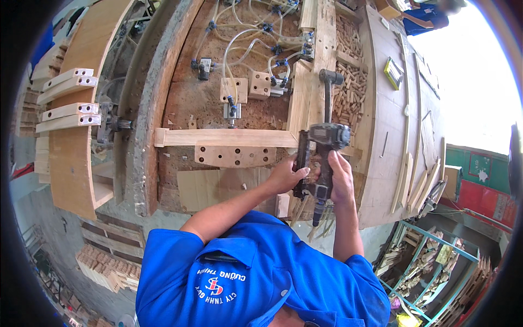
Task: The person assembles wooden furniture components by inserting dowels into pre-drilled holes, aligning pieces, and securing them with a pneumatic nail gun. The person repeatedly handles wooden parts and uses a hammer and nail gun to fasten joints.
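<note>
On the brown workbench (pixel 182 103) lies a pale wooden bar (pixel 229 137), and the black nail gun (pixel 324 163) is near its three o'clock end. At twelve o'clock from the gun rests a hammer (pixel 328 101). The right hand (pixel 342 179), at four o'clock, has its fingers wrapped around the gun's handle; the left hand (pixel 287 175), at eight o'clock, grips the gun's narrow magazine.

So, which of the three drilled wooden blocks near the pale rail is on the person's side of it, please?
The long block, just below the pale rail; the two squarer blocks sit beyond it.
</note>
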